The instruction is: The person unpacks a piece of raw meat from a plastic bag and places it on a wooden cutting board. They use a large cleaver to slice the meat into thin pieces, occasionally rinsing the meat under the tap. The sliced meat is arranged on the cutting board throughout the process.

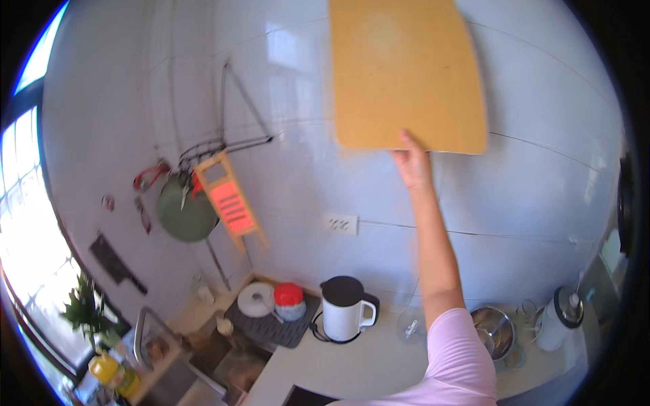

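Observation:
My right hand (413,166) is raised high against the white tiled wall, its fingers on the lower edge of a large yellow-brown cutting board (406,68) that hangs flat on the wall. The arm comes up from the lower right in a pink sleeve. Whether the fingers grip the board or only touch its edge is unclear. My left hand is out of view.
A wall rack (223,145) holds a green pan (184,213) and a wooden slicer with an orange insert (230,203). On the counter stand a white kettle (344,310), a metal bowl (493,331), a white jug (560,317) and a dark mat (274,321) with dishes. A sink (203,358) lies lower left.

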Action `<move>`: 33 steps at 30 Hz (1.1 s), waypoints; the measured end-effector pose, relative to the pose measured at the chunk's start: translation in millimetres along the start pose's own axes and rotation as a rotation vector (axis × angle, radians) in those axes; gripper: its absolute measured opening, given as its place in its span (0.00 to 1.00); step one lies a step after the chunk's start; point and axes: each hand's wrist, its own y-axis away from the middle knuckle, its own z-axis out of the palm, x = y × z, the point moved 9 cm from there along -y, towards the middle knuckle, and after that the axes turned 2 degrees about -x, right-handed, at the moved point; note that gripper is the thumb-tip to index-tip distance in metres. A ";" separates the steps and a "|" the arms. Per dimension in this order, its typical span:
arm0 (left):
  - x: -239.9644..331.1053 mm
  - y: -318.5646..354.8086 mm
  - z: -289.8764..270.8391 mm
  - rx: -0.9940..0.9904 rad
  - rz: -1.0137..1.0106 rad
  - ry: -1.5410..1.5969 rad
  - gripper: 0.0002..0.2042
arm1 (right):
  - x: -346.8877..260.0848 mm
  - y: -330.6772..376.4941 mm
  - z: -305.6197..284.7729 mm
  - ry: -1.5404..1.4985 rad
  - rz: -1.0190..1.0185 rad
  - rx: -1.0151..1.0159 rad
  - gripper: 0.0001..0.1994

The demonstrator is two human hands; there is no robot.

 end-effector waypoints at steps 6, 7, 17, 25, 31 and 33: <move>49.4 -4.3 -22.8 0.075 0.105 0.185 0.07 | 4.1 80.6 1.7 0.135 0.088 -0.038 0.19; 67.9 -11.5 -19.9 0.033 0.076 0.348 0.09 | -13.0 102.1 20.7 0.131 0.062 -0.018 0.20; 135.7 36.1 -74.2 -0.174 0.393 1.602 0.56 | 120.3 337.9 157.6 -0.021 0.748 -0.135 0.28; -63.6 231.9 -133.3 0.556 -0.035 1.919 0.33 | 203.5 594.1 372.0 -0.157 1.574 -0.866 0.31; -164.8 364.7 -115.0 0.942 -0.484 1.851 0.24 | 253.2 803.3 419.1 -0.247 2.115 -1.206 0.25; -184.3 392.1 -102.7 0.997 -0.559 1.823 0.24 | 252.3 851.0 422.9 -0.306 2.175 -1.243 0.25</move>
